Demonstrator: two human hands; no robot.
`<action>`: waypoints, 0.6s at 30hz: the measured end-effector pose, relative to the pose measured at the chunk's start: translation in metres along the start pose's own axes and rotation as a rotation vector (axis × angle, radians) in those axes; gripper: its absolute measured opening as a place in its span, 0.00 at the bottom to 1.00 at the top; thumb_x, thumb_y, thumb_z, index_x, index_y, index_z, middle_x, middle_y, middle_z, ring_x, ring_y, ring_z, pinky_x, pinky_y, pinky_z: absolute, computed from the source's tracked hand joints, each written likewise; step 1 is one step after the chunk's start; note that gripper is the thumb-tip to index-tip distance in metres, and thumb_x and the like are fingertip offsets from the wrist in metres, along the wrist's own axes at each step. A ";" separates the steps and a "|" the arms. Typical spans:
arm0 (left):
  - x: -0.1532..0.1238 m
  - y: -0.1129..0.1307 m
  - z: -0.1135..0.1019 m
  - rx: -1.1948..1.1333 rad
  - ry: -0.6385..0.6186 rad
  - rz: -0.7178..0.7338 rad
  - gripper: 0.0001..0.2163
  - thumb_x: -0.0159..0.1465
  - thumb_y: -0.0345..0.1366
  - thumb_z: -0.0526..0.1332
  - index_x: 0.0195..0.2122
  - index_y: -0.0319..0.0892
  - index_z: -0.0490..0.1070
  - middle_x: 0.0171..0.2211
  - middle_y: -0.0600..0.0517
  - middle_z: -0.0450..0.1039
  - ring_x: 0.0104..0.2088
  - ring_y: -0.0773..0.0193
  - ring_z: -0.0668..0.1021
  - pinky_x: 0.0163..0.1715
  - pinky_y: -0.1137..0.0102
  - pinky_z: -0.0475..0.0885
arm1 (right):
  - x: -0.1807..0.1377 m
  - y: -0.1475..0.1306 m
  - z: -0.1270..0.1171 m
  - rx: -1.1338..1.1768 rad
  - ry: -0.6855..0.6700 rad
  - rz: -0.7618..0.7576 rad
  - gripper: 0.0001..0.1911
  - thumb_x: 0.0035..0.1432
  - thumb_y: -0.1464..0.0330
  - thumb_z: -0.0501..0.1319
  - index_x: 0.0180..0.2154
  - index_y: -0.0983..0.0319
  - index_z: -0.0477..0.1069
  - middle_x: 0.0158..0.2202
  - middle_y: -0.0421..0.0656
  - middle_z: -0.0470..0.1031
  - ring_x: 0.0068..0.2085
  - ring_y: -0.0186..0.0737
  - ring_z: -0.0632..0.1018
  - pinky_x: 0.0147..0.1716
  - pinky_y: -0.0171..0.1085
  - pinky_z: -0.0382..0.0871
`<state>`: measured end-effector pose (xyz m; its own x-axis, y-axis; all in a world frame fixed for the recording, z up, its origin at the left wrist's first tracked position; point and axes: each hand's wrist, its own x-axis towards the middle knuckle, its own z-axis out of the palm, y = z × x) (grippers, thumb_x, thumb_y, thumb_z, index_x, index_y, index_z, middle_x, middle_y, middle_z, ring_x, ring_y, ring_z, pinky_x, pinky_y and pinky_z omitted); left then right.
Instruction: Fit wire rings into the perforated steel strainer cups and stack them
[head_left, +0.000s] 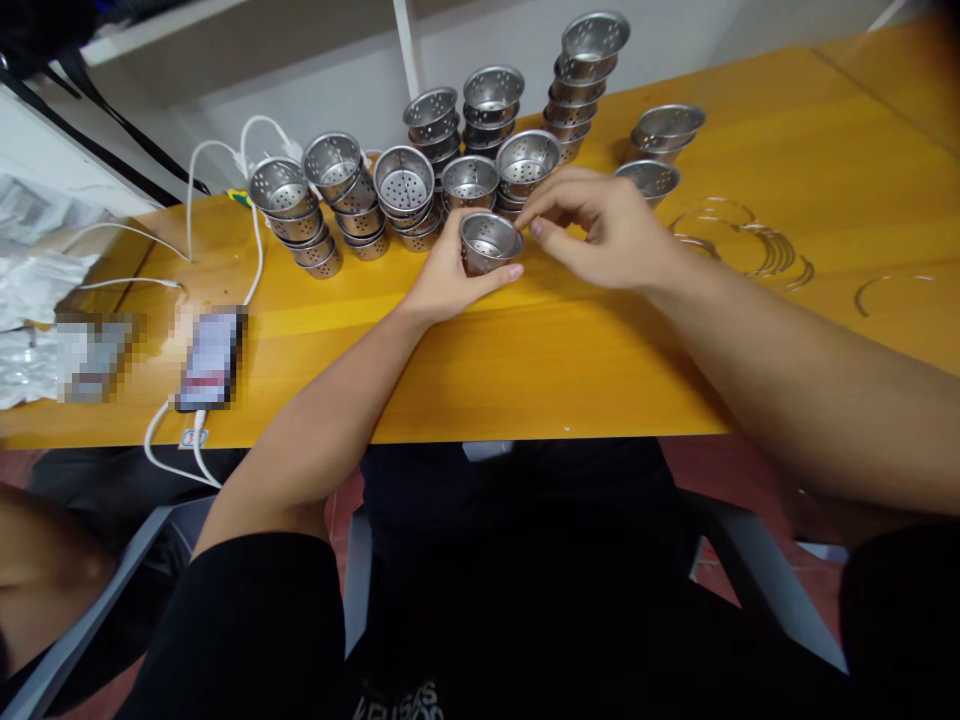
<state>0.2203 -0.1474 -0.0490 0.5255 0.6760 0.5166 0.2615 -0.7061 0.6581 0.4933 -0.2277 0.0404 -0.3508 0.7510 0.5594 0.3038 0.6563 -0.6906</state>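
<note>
Left grip [448,270] round mouth-up cup [489,240]

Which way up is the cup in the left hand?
Mouth up: the perforated cup in the left hand shows its open rim above, wall below.

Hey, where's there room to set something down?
Bare table lies between left forearm and right forearm, in front of the held cup; between phone and left forearm; and behind the curved wires. Stacked cups crowd the back middle.

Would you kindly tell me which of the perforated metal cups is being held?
The cup in the left hand; the other cups stand on the table.
</note>
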 end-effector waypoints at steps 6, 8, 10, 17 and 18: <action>-0.002 0.003 -0.003 0.008 -0.021 0.020 0.51 0.69 0.79 0.74 0.79 0.52 0.59 0.71 0.41 0.78 0.77 0.39 0.83 0.85 0.40 0.74 | -0.005 0.009 0.002 -0.141 -0.181 -0.098 0.15 0.78 0.48 0.74 0.53 0.50 0.89 0.65 0.52 0.82 0.60 0.66 0.83 0.58 0.68 0.88; -0.003 0.007 -0.003 -0.011 -0.032 0.018 0.51 0.70 0.79 0.74 0.79 0.52 0.59 0.71 0.41 0.77 0.77 0.39 0.83 0.84 0.41 0.75 | -0.006 0.013 0.005 -0.140 -0.219 -0.109 0.18 0.78 0.48 0.74 0.56 0.52 0.89 0.67 0.54 0.80 0.62 0.66 0.83 0.59 0.67 0.88; -0.005 0.012 -0.003 -0.050 -0.048 0.005 0.51 0.68 0.79 0.75 0.78 0.52 0.59 0.72 0.41 0.77 0.76 0.39 0.84 0.83 0.41 0.77 | -0.007 0.016 0.007 -0.122 -0.254 -0.111 0.21 0.77 0.47 0.75 0.58 0.54 0.89 0.67 0.54 0.80 0.62 0.65 0.83 0.59 0.67 0.89; -0.008 0.013 0.000 -0.187 -0.108 -0.091 0.50 0.69 0.65 0.83 0.80 0.55 0.57 0.79 0.38 0.72 0.77 0.41 0.84 0.74 0.44 0.87 | -0.003 0.017 -0.031 -0.147 -0.314 0.023 0.21 0.72 0.43 0.81 0.48 0.52 0.87 0.59 0.50 0.83 0.54 0.58 0.83 0.63 0.64 0.89; -0.008 0.012 -0.001 -0.185 -0.108 -0.112 0.49 0.68 0.62 0.84 0.80 0.56 0.57 0.80 0.38 0.72 0.77 0.42 0.85 0.73 0.46 0.88 | -0.003 0.019 -0.042 -0.179 -0.327 0.044 0.20 0.72 0.46 0.81 0.48 0.54 0.86 0.58 0.52 0.82 0.51 0.55 0.84 0.62 0.62 0.88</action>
<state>0.2186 -0.1606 -0.0449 0.5880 0.7141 0.3798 0.1749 -0.5707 0.8023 0.5371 -0.2144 0.0447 -0.5895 0.7350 0.3350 0.4650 0.6480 -0.6032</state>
